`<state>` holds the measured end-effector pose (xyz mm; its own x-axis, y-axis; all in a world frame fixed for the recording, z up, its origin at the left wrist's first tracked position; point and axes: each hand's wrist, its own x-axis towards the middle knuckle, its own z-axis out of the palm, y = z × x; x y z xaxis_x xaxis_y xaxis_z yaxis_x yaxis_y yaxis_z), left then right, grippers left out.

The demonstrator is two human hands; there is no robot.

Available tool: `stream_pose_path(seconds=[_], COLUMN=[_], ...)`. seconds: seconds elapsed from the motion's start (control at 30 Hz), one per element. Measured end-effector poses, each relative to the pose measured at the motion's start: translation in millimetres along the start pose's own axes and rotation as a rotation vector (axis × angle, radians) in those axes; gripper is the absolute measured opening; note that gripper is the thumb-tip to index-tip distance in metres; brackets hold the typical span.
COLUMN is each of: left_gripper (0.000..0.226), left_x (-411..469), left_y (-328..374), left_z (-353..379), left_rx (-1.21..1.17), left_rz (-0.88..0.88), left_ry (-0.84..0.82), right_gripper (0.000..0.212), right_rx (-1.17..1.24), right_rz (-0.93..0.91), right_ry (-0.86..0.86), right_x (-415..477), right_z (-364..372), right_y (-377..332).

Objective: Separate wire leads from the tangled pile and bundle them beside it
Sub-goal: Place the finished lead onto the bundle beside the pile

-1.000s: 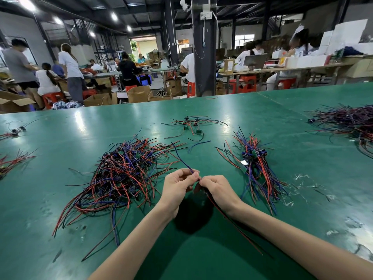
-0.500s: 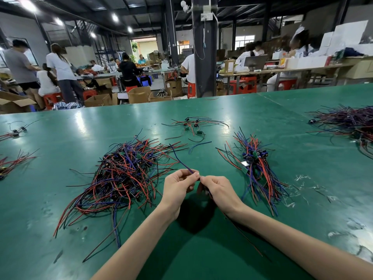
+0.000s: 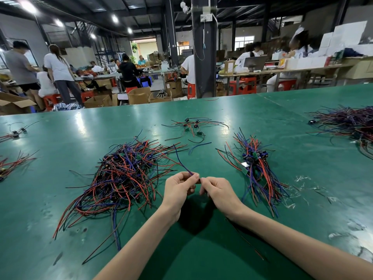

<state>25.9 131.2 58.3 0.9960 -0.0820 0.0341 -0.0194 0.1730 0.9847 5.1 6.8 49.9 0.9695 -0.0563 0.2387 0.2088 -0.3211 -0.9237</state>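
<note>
Hands meet above the green table [image 3: 201, 249], between tangled pile [image 3: 125, 174] and sorted bundle [image 3: 256, 168]; left hand [image 3: 179, 188] and right hand [image 3: 218, 190] each pinch one blue lead [image 3: 180, 158] in curled fingers. We judge the grip keeps it clear of the pile, ready for the bundle.

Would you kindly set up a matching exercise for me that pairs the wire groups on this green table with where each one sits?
Things:
1. tangled pile
2. sorted bundle
3. blue lead
4. small cluster of leads

Places:
a. pinched where the left hand and right hand meet
b. farther back on the table, beyond both hands
c. lying to the left of the hands
d. lying to the right of the hands

Pairs: 1-c; 2-d; 3-a; 4-b
</note>
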Motion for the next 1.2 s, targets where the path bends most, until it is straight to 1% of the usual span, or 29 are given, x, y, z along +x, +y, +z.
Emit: stream_pose_path(seconds=[0.13, 0.27, 0.4, 0.53, 0.63, 0.7, 0.8, 0.97, 1.1, 1.2], left_gripper=[0.008, 0.014, 0.013, 0.018, 0.019, 0.019, 0.018, 0.012, 0.017, 0.019], left_x=[4, 15, 26, 35, 38, 38, 35, 29, 27, 26], left_y=[-1, 2, 5, 7, 8, 8, 10, 13, 14, 15], left_z=[-2, -11, -23, -38, -42, -42, -43, -44, -49, -50], left_rx=[0.073, 0.045, 0.025, 0.054, 0.097, 0.185, 0.43, 0.704, 0.872, 0.921], left_rz=[0.065, 0.099, 0.119, 0.147, 0.168, 0.213, 0.344, 0.53, 0.624, 0.657], left_ry=[0.049, 0.144, 0.231, 0.335, 0.377, 0.391, 0.409, 0.398, 0.379, 0.389], right_gripper=[0.047, 0.049, 0.05, 0.049, 0.047, 0.046, 0.046, 0.047, 0.047, 0.047], right_rx=[-0.032, -0.043, -0.044, -0.041, -0.034, -0.031, -0.026, -0.02, -0.017, -0.019], right_rz=[0.0, 0.005, 0.005, 0.003, 0.002, 0.002, 0.003, 0.004, 0.007, 0.005], right_ry=[-0.019, -0.044, -0.062, -0.077, -0.087, -0.09, -0.09, -0.091, -0.093, -0.096], right_x=[0, -2, -5, -7, -7, -8, -8, -8, -9, -9], right_z=[0, -1, -2, -2, -1, -1, -1, -1, -2, -2], right_y=[-1, -3, -5, -7, -8, -8, -8, -8, -9, -9])
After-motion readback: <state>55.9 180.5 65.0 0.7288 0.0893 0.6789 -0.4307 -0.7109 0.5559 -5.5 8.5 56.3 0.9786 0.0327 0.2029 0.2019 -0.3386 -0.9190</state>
